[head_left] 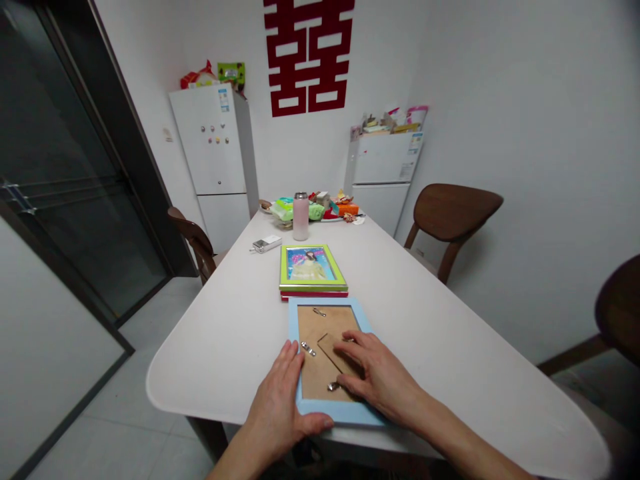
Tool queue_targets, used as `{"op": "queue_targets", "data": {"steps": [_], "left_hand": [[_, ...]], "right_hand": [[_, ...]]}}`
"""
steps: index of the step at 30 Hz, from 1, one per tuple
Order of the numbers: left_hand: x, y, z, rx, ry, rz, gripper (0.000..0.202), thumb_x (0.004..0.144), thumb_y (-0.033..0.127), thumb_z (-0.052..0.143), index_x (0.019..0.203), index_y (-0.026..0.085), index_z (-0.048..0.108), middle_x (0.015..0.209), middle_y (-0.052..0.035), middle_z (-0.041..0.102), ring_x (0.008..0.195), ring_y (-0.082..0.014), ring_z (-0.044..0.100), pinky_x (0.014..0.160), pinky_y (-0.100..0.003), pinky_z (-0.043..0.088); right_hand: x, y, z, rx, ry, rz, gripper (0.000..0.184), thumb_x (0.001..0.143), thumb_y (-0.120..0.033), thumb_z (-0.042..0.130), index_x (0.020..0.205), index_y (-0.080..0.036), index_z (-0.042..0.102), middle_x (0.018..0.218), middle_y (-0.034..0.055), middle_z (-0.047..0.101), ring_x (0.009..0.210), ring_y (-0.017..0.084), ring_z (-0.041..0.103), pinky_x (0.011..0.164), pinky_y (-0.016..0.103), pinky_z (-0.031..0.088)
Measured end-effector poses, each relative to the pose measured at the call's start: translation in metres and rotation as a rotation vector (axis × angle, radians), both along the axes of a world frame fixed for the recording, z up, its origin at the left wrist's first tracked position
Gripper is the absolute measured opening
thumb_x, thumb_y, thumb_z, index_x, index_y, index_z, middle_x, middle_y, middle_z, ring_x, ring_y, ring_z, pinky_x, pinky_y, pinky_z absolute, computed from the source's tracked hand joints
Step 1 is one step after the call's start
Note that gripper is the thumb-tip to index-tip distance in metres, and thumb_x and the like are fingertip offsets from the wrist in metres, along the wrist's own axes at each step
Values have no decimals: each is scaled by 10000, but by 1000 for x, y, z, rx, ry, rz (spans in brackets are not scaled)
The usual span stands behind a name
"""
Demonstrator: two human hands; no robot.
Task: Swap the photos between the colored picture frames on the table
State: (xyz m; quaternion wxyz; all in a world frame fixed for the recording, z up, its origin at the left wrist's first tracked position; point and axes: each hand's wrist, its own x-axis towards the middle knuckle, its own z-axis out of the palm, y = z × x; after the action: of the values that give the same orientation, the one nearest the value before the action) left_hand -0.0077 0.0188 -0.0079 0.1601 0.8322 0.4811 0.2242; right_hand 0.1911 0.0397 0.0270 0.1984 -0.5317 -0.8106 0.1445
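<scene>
Far left: a dark glass door (60, 200) closes off that side of the room. A wooden chair (195, 243) stands at the left edge of the white table (225, 333), and a white fridge (215, 153) stands against the far wall behind it.

Left of centre: a small silver device (267, 244) lies flat on the table, well apart from the hands.

Left hand (280, 393): open and flat, with the fingers together along the left rim of the blue frame (325, 301) and the thumb laid along its near rim. It grips nothing. This position appears to brace the frame so that it does not slide on the smooth tabletop.

Centre: the blue frame lies face down at the near edge of the table, directly in front of the person, with its brown backing board (320, 373) facing up. Small metal clips (309, 349) sit at the edges of the board. Face down is the position that gives access to the board and clips. Just beyond it, a green frame (311, 267) holding a picture lies face up on a red frame (313, 294), both stacked clear of the hands. A pink bottle (301, 217) stands upright at the far end, beside a pile of packets (330, 205).

Right hand (380, 373): open with the fingers spread and slightly bent, and the fingertips pressing down on the right half of the backing board near the clips. It holds nothing. Whether a fingertip touches a clip cannot be told.

Right: a second white fridge (385, 173) stands at the far wall, with another wooden chair (453, 213) at the table's right side
</scene>
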Motion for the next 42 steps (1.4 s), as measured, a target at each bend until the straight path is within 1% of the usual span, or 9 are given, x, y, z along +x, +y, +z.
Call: {"op": "queue_targets", "data": {"steps": [5,10,16,19,27,30,35,38,42], "left_hand": [[-3,0,5,-93,-120,24,827,591,471,632,1238,73,305,1336,-193,239,1230,-281,201,994,-456,218],[0,2,22,-216,-461,148,584,711,335,541,1215,111,348,1285,-141,365,1183,-238,318,993,-388,237],[9,12,32,-506,-1112,178,460,714,293,520,1115,114,383,982,-107,604,829,-217,593,733,-337,461],[-4,15,33,-578,-1224,195,345,700,317,551,980,133,467,877,-64,640,735,-197,614,663,-298,471],[-76,14,27,-553,-1079,431,239,678,341,569,819,166,489,673,11,631,534,-164,596,513,-263,456],[-86,16,22,-504,-921,498,238,684,360,535,809,162,492,664,3,617,561,-162,592,531,-257,452],[-95,20,17,-371,-745,601,411,661,339,534,1017,156,437,543,48,534,526,-172,563,484,-246,409],[-103,21,16,-241,-446,671,448,692,343,496,1095,165,415,575,38,529,584,-194,568,537,-270,401],[-105,22,19,-111,5,723,452,747,332,419,1169,184,361,864,-45,580,799,-228,569,671,-326,414]], "right_hand": [[-1,3,-1,-6,-36,-86,360,645,-235,513,994,-168,571,880,76,538,856,193,472,764,297,368],[-5,4,13,34,-28,-95,299,644,-226,496,919,-172,600,852,67,532,837,191,470,754,299,374],[-32,0,33,118,79,-61,302,633,-206,523,924,-175,595,887,69,533,872,192,466,778,312,383],[-32,2,33,125,167,-26,313,672,-250,512,970,-176,572,946,74,542,898,182,479,795,302,383],[27,20,-5,-6,-124,-395,437,725,-304,422,1125,-134,473,929,114,551,795,215,545,689,316,390],[31,24,-13,-53,-175,-415,472,723,-297,413,1161,-122,430,934,126,558,824,227,549,693,312,381],[29,30,-16,-59,-180,-412,474,705,-244,387,1148,-80,430,965,146,576,877,242,538,722,314,374],[30,33,-16,-49,-139,-413,475,682,-233,398,1128,-78,447,976,144,580,872,244,538,725,315,374],[31,32,-9,-72,66,-468,493,642,-203,427,1122,-89,446,822,99,605,738,199,559,670,289,389]]}}
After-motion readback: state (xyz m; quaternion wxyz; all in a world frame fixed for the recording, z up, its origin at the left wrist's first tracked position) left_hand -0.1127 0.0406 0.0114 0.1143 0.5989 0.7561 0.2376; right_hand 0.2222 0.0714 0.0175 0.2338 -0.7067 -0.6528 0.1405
